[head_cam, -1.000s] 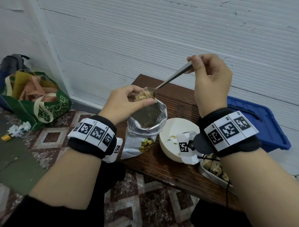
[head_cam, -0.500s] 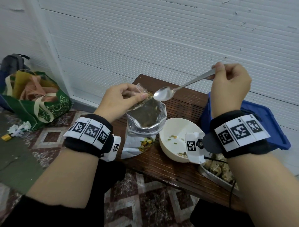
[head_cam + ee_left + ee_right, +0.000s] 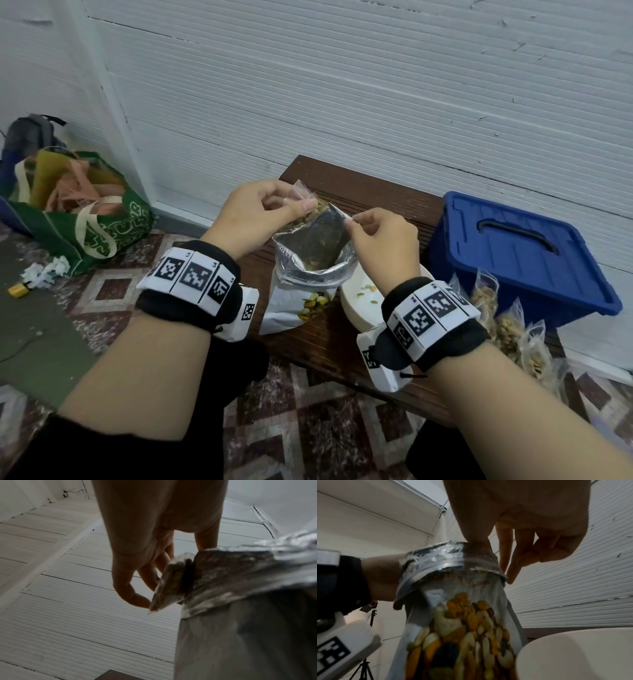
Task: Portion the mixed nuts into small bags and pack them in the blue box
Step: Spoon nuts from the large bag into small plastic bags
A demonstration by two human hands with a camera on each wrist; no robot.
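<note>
I have the small bag (image 3: 310,209) pinched at its mouth from both ends, just above the open nut pouch (image 3: 308,270): my left hand (image 3: 255,214) nips the far corner between thumb and forefinger, my right hand (image 3: 380,240) nips the near corner. I judge the step is sealing it. To do it well I would keep the mouth level and taut, shake the nuts clear of the strip, then press the seal along its whole length, staying over the pouch so strays fall back in.

The small bag holds a portion of nuts. The pouch stands on the counter (image 3: 359,192), foil-lined, with nuts low inside. Right of the pouch a white bowl (image 3: 359,308) holds a few loose pieces. Further right, filled bags (image 3: 507,325) lie in front of the blue box (image 3: 520,260), whose lid is on.
</note>
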